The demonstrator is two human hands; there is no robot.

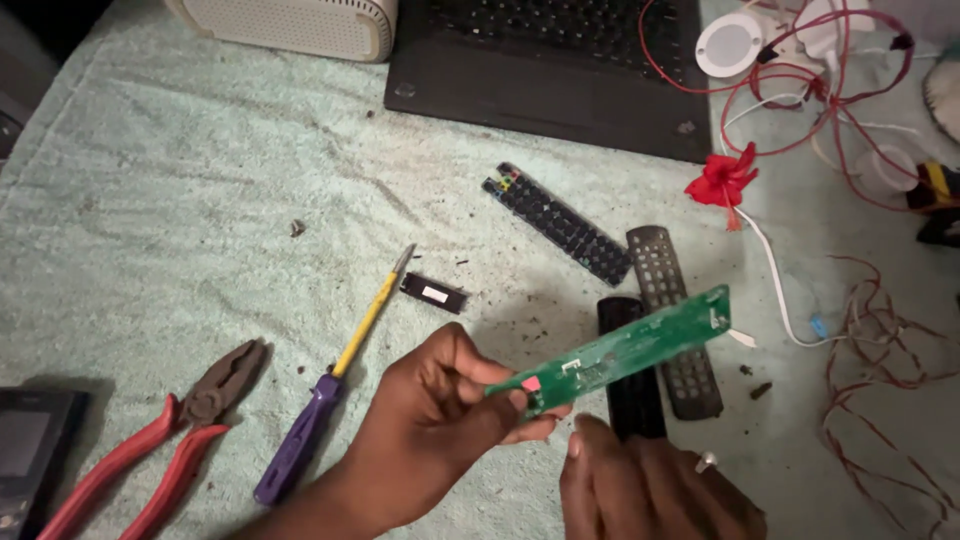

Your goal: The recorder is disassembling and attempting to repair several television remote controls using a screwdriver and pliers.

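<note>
My left hand [435, 420] pinches the near end of a long green circuit board [630, 345] and holds it tilted above a pale green cloth [200, 200]. Just below that end sits my right hand [650, 485], fingers curled, a ring on one finger, holding nothing that I can see. Under the board lie a black remote back shell [630, 400] and a grey remote front cover with button holes [675, 320]. A black rubber keypad strip [555, 222] lies farther back.
A yellow-shafted screwdriver with a purple handle [330, 385], red-handled pliers [160, 440] and a small black battery cover [432, 292] lie left. A laptop [545, 70], a white speaker [290, 22], red wires [800, 90], a red flower [722, 182] and a dark device [30, 450] surround them.
</note>
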